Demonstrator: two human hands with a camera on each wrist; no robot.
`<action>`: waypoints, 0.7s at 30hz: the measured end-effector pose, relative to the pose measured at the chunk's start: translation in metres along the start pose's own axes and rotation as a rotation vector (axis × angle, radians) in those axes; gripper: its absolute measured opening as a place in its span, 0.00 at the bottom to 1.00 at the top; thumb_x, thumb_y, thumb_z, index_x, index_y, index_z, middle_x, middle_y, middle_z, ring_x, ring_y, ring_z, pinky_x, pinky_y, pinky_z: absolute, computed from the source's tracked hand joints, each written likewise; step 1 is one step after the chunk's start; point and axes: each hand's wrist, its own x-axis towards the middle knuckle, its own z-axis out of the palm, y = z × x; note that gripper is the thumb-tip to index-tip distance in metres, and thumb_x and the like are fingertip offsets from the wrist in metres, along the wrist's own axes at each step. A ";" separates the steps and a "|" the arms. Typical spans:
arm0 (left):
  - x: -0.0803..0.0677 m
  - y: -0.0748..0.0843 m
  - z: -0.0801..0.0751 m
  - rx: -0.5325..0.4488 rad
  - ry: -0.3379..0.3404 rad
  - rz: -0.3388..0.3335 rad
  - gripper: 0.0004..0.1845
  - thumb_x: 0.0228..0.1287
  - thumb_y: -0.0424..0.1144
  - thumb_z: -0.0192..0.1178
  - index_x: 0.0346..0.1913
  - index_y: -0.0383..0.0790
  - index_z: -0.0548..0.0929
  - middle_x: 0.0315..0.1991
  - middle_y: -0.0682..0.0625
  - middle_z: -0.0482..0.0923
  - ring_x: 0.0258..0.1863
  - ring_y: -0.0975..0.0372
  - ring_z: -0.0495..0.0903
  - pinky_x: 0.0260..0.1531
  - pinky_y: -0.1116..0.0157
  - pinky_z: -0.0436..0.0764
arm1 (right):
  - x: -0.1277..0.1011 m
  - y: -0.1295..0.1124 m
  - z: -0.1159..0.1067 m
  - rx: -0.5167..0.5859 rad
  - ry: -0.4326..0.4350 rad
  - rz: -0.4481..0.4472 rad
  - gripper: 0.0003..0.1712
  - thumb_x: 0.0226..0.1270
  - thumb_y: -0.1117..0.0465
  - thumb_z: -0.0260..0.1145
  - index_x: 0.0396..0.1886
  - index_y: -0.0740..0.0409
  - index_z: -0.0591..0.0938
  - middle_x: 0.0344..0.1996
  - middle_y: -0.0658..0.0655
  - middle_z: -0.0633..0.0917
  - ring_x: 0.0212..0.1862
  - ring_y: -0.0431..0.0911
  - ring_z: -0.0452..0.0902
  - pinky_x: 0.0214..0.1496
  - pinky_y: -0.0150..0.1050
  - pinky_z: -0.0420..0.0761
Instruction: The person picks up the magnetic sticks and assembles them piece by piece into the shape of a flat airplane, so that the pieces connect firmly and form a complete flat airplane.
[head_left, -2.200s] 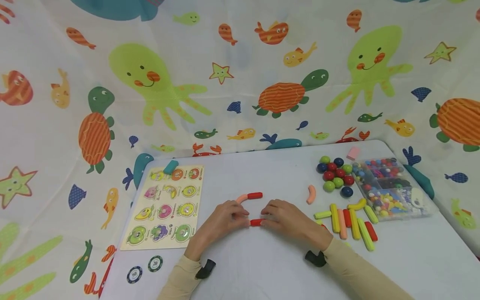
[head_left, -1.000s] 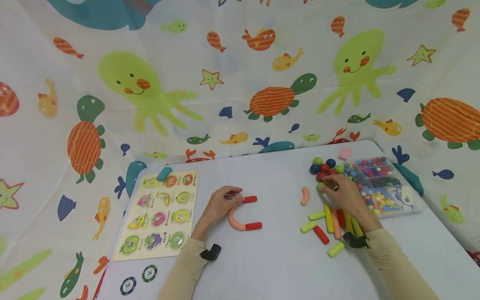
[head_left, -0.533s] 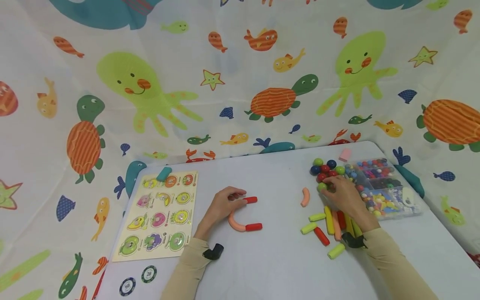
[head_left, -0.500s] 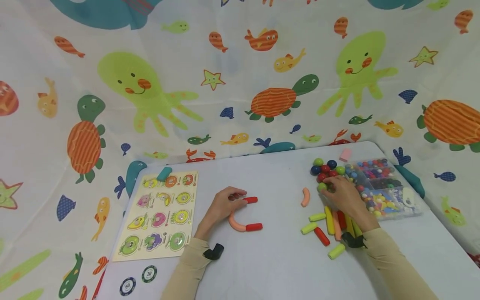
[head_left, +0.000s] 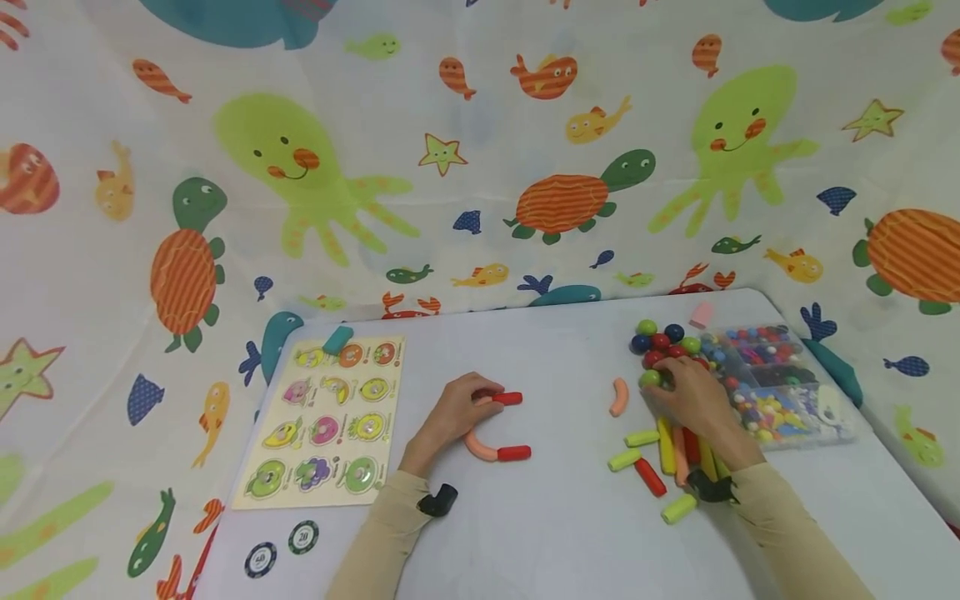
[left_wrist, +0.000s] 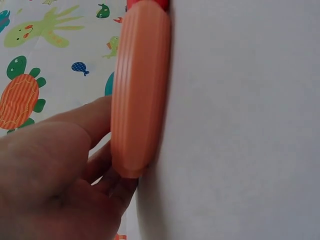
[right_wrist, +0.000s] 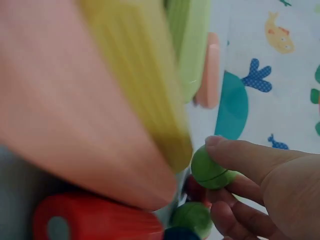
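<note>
Right wrist view: sticks close to lens, blurred, cut off by frame. My right hand (head_left: 693, 400) covers part of ball cluster (head_left: 667, 342) beside bead box (head_left: 780, 392); fingers curled, pinching green ball (right_wrist: 210, 170) at cluster's near edge. Stick pile (head_left: 675, 454) under my right wrist. My left hand (head_left: 457, 408) well apart at table (head_left: 555, 533) middle, fingers curled on upper end of curved orange piece (head_left: 480, 446), next to its red tip (head_left: 507, 398). Left wrist view: only fingertips visible against piece.
</note>
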 end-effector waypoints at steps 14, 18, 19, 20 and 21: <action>-0.002 0.000 -0.003 -0.004 0.000 0.045 0.13 0.64 0.40 0.71 0.51 0.46 0.88 0.41 0.56 0.83 0.41 0.63 0.77 0.42 0.70 0.78 | 0.013 -0.058 0.006 0.227 -0.021 -0.167 0.21 0.66 0.59 0.72 0.56 0.64 0.81 0.47 0.62 0.82 0.46 0.54 0.78 0.44 0.42 0.83; -0.002 -0.001 -0.003 -0.013 0.005 0.050 0.13 0.64 0.39 0.71 0.51 0.46 0.88 0.41 0.56 0.83 0.41 0.64 0.77 0.42 0.70 0.78 | 0.018 -0.077 0.021 0.272 -0.070 -0.188 0.21 0.66 0.60 0.73 0.55 0.64 0.81 0.46 0.61 0.82 0.46 0.53 0.79 0.42 0.42 0.86; -0.002 -0.001 -0.003 -0.015 0.007 0.052 0.13 0.64 0.39 0.71 0.51 0.47 0.88 0.41 0.56 0.83 0.41 0.64 0.77 0.43 0.70 0.78 | 0.018 -0.081 0.025 0.278 -0.077 -0.192 0.21 0.65 0.61 0.73 0.55 0.64 0.81 0.45 0.61 0.82 0.46 0.53 0.80 0.43 0.44 0.86; -0.003 -0.001 -0.003 -0.017 0.008 0.052 0.13 0.64 0.39 0.71 0.51 0.47 0.88 0.41 0.56 0.83 0.41 0.64 0.77 0.43 0.70 0.78 | 0.019 -0.086 0.029 0.281 -0.085 -0.197 0.21 0.65 0.61 0.73 0.54 0.64 0.82 0.45 0.60 0.82 0.46 0.52 0.80 0.46 0.46 0.86; -0.003 -0.001 -0.003 -0.019 0.007 0.052 0.13 0.64 0.39 0.71 0.51 0.46 0.88 0.41 0.56 0.83 0.41 0.64 0.77 0.43 0.70 0.78 | 0.019 -0.089 0.032 0.282 -0.092 -0.202 0.20 0.65 0.61 0.74 0.54 0.63 0.82 0.44 0.59 0.82 0.47 0.52 0.80 0.49 0.48 0.85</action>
